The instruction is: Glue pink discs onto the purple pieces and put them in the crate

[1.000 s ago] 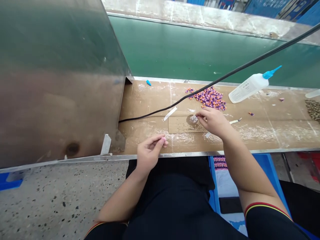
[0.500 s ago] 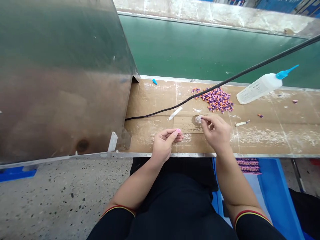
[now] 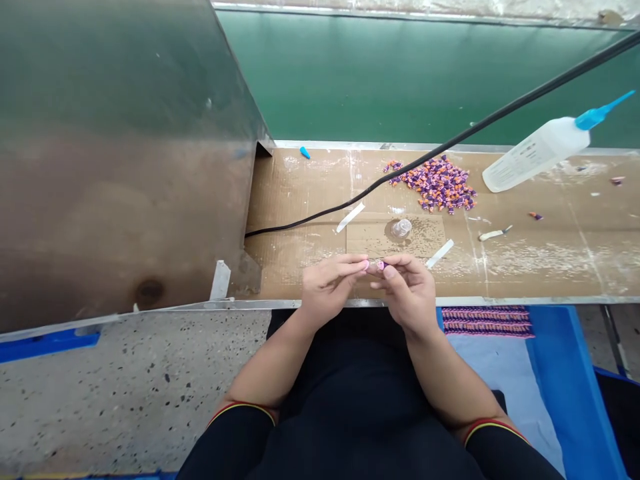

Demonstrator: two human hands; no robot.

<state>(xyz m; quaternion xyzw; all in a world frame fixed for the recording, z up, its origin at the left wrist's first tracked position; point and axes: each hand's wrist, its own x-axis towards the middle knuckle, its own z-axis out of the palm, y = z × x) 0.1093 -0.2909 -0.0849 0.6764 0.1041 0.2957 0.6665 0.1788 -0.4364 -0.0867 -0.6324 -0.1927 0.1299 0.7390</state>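
My left hand (image 3: 330,280) pinches a small pink piece (image 3: 367,265) between thumb and fingertips. Close against it, my right hand (image 3: 413,290) is closed on a small purple and pink piece (image 3: 382,265). The two pieces face each other, nearly touching, above the near edge of the cardboard. Just beyond my hands a small clear cup (image 3: 401,229) stands in a wet patch on the cardboard (image 3: 290,267). Behind that lies a heap of small purple, orange and pink pieces (image 3: 445,185).
A black cable (image 3: 430,157) crosses above the bench. At right a translucent bottle (image 3: 537,155) with a blue nozzle leans over. A metal housing (image 3: 125,167) stands at left. Below right, a blue tray (image 3: 575,380) holds rows of purple-pink pieces (image 3: 485,321). A blue cap (image 3: 305,153) lies behind.
My right hand has drawn back from the clear cup toward my left hand, bringing a small purple and pink piece up to the pink one. The view has shifted slightly.
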